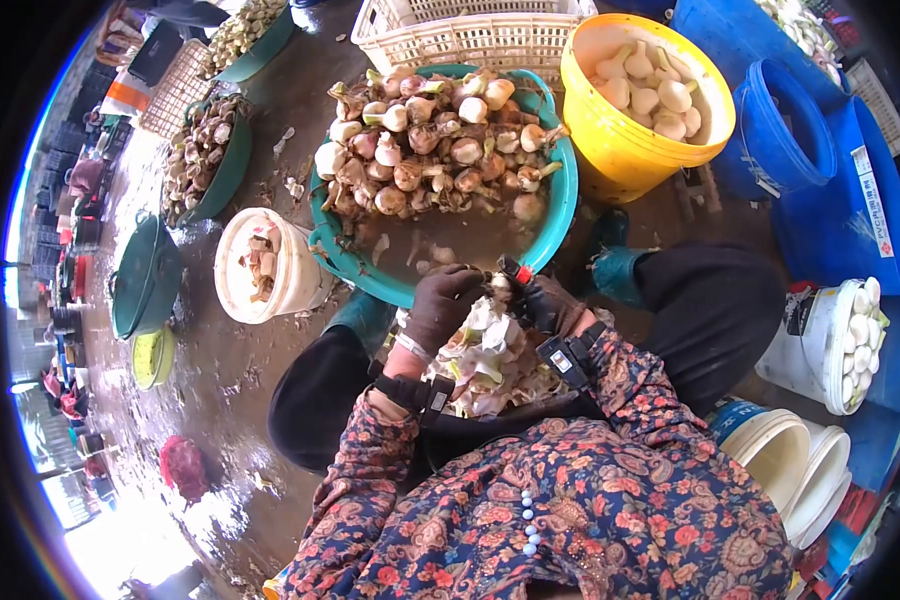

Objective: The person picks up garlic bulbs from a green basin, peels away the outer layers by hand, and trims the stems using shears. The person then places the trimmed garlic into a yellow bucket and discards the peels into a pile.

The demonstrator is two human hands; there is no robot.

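Note:
Both my hands wear dark gloves and meet at the near rim of a teal tub [566, 215] full of unpeeled garlic bulbs [422, 138]. My left hand [440, 308] is closed, its fingertips against a pale garlic bulb [500, 287] between the hands. In my right hand [552, 306] is a small tool with a red and black handle [518, 270], tilted beside that bulb; its blade cannot be made out. Below the hands, a heap of loose garlic skins [490, 350] fills my lap. Cloudy water and a few loose pieces show in the tub's near part.
Peeled bulbs sit in water in a yellow bucket [610, 150] at upper right. A white bucket [232, 270] with scraps stands left. Beyond the tub is a cream crate [470, 48]. To the right are blue containers [800, 150] and a white bucket of peeled garlic [805, 345]. The floor is wet.

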